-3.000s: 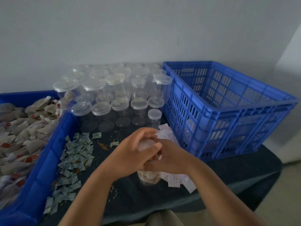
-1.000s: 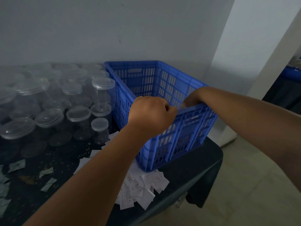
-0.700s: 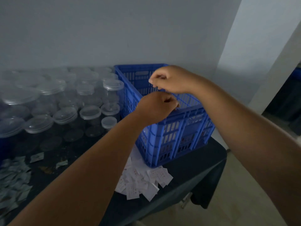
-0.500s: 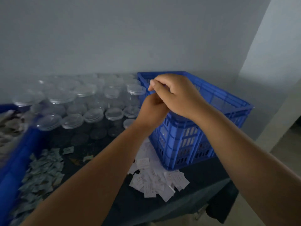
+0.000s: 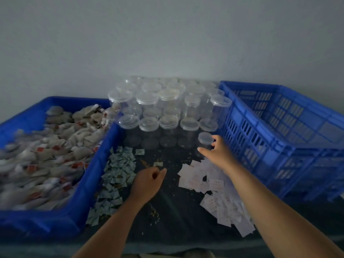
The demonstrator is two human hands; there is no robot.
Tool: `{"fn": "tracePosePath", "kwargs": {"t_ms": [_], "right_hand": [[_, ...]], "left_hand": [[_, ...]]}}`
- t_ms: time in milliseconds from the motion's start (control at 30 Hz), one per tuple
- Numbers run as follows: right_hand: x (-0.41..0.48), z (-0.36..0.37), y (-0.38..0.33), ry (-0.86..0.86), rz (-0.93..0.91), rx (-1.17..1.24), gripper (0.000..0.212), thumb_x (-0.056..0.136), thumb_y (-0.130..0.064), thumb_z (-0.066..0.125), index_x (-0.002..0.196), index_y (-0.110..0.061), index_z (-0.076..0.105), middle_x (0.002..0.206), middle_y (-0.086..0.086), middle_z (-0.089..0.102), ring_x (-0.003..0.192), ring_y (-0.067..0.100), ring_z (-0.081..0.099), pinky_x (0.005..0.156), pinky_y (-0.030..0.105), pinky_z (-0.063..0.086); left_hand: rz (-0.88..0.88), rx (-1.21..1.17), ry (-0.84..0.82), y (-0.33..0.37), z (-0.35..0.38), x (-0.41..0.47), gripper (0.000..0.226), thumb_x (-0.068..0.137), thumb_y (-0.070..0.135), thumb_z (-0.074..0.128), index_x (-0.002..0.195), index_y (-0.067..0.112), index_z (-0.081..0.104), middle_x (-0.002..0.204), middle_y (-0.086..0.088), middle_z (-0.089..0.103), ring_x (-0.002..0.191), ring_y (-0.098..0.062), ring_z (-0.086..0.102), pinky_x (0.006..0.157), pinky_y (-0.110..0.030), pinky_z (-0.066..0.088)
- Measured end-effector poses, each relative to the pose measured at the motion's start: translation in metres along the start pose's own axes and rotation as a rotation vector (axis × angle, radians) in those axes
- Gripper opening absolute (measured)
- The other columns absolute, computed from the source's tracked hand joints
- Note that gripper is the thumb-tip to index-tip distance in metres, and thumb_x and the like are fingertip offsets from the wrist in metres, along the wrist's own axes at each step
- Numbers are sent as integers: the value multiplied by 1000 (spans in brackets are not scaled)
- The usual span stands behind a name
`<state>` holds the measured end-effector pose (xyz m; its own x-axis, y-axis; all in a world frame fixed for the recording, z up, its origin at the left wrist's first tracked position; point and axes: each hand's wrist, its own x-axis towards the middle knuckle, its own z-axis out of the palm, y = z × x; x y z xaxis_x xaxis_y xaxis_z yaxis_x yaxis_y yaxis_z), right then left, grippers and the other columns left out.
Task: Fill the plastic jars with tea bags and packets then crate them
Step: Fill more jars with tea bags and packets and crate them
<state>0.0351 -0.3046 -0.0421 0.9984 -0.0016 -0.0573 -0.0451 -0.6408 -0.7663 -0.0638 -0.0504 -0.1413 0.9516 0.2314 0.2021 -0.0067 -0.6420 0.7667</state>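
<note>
- Clear jar [image 5: 205, 139] stands beside the blue crate [image 5: 279, 127]; right hand [image 5: 216, 154] curves round it, grip unclear.
- Left hand [image 5: 148, 181] hangs loosely curled, holding nothing, beside the packets [image 5: 119, 168].

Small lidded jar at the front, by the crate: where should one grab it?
Probably grip the small jar around its clear wall under the lid, from the near side: it stands upright, other jars crowd behind and the blue crate sits close on its right.

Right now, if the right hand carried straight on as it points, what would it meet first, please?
Probably the small lidded jar just ahead of the right hand, which opens toward it; whether they already touch is unclear from this view.
</note>
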Motion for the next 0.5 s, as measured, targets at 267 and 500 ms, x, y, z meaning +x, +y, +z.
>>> {"fn": "tracePosePath", "kwargs": {"t_ms": [267,500], "right_hand": [[45,50,11,291,175,195,76,83,-41,91,142,-9,56,143,14,64,130,36,63,106,47,53],[-48,82,-18,491,-158,522,64,78,-51,84,125,-30,46,110,-19,62,97,-15,63,69,6,49]], "left_hand": [[50,-183,30,-12,1,1,58,96,62,57,59,22,37,53,8,39,50,-5,39,53,-32,33],[-9,-381,79,-9,0,3,48,100,74,33,91,35,60,72,3,64,64,-7,58,63,-32,48]]}}
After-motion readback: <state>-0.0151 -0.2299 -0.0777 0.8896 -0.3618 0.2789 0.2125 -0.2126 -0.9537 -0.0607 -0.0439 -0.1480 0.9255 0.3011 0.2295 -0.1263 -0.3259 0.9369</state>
